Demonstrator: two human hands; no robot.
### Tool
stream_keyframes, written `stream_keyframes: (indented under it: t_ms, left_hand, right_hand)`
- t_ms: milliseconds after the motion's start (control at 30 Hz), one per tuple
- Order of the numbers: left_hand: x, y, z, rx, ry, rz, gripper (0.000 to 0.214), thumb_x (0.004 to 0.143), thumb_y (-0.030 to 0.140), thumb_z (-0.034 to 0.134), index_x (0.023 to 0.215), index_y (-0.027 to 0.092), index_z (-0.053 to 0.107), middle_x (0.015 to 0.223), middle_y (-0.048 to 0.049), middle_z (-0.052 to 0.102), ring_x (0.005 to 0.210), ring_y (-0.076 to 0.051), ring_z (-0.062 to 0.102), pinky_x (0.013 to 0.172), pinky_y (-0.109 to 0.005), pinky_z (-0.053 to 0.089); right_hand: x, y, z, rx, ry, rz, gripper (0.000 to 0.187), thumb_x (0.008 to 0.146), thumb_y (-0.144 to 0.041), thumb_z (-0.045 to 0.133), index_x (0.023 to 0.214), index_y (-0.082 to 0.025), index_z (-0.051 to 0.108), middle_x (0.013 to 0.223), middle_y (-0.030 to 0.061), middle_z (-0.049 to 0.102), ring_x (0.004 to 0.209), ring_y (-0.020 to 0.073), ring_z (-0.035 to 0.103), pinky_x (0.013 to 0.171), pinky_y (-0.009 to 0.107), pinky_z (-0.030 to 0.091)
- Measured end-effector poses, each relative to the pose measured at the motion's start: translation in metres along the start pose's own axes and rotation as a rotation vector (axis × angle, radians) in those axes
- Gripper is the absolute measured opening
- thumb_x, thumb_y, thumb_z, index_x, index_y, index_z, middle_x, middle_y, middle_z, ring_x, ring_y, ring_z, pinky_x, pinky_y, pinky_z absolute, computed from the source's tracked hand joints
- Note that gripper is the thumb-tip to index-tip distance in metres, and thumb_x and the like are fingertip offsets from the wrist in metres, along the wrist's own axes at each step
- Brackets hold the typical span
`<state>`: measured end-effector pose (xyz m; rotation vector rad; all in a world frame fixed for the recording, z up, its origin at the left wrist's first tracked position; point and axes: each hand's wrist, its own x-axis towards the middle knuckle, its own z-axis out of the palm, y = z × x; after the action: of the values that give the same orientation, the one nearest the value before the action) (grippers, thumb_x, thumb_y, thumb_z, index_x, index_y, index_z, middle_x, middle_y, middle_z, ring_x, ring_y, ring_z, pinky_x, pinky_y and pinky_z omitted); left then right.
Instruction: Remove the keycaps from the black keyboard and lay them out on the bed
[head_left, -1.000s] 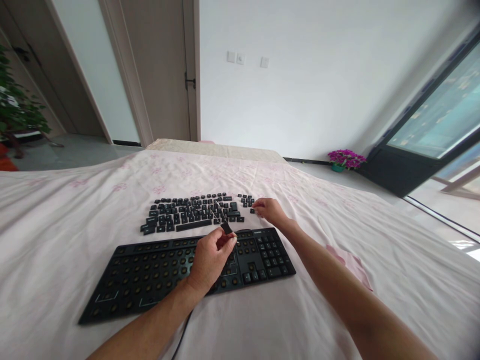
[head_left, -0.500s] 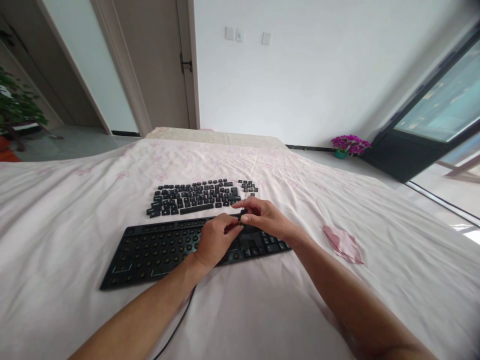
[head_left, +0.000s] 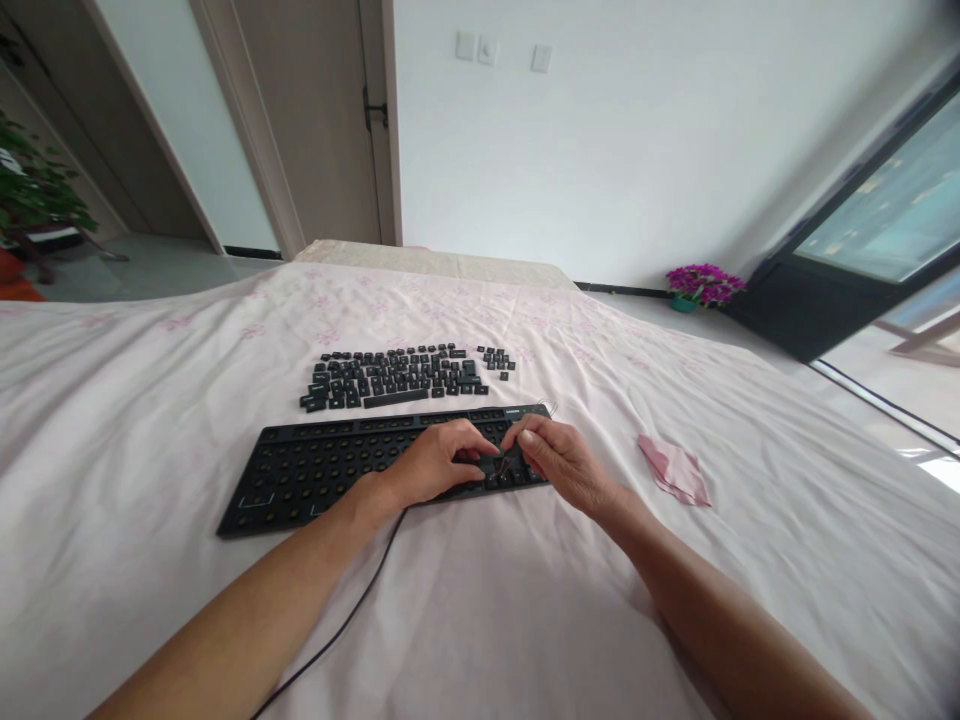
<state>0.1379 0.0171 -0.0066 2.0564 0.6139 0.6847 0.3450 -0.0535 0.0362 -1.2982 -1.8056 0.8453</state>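
A black keyboard (head_left: 322, 470) lies on the pink bedsheet with most of its keycaps off, bare switches showing. My left hand (head_left: 439, 465) rests curled on its right part, fingers closed on a thin wire key puller (head_left: 508, 463). My right hand (head_left: 561, 458) is right beside it, fingertips bent down and pinched on a small dark keycap over the number pad. The two hands almost touch. Beyond the keyboard lie rows of several loose keycaps (head_left: 397, 375) and a smaller group (head_left: 496, 358).
A folded pink cloth (head_left: 673, 468) lies on the sheet to the right. The keyboard cable (head_left: 337, 630) runs toward me under my left arm. Past the bed are a door (head_left: 315, 120), purple flowers (head_left: 701, 285), a dark-framed window (head_left: 877, 220) and a green plant (head_left: 37, 195).
My right hand came back from the loose keycaps with a keycap and dropped onto the keyboard's right part. My left hand lowered with the puller to meet it.
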Motion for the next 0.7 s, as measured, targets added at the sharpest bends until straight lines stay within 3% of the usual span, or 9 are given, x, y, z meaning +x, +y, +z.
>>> stream_keyframes:
  t_ms: [333, 533, 700]
  left_hand:
    - [0.000, 0.001, -0.007, 0.101, -0.116, 0.107, 0.015, 0.076, 0.019, 0.068, 0.091, 0.022, 0.072, 0.095, -0.0023, 0.065, 0.087, -0.016, 0.060, 0.080, -0.025, 0.046]
    - [-0.001, 0.001, -0.005, 0.142, -0.144, 0.117, 0.014, 0.079, 0.025, 0.066, 0.091, 0.024, 0.073, 0.096, -0.0018, 0.066, 0.089, -0.017, 0.060, 0.080, -0.025, 0.045]
    - [-0.001, 0.001, -0.001, 0.159, -0.150, 0.117, 0.020, 0.079, 0.025, 0.066, 0.097, 0.027, 0.073, 0.097, -0.0010, 0.067, 0.089, -0.017, 0.061, 0.081, -0.026, 0.045]
  right_hand:
    - [0.000, -0.003, 0.011, -0.161, -0.084, -0.267, 0.025, 0.098, -0.030, 0.041, 0.091, -0.019, 0.063, 0.087, 0.0043, 0.064, 0.079, 0.0143, 0.059, 0.075, 0.027, 0.047]
    - [-0.002, -0.005, 0.017, -0.345, -0.142, -0.349, 0.025, 0.099, -0.027, 0.039, 0.092, -0.020, 0.062, 0.085, 0.0054, 0.063, 0.077, 0.0155, 0.059, 0.073, 0.028, 0.047]
    - [-0.003, 0.013, 0.017, -0.176, -0.028, -0.429, 0.022, 0.099, -0.022, 0.038, 0.090, -0.021, 0.059, 0.086, 0.0043, 0.065, 0.078, 0.0152, 0.059, 0.073, 0.029, 0.049]
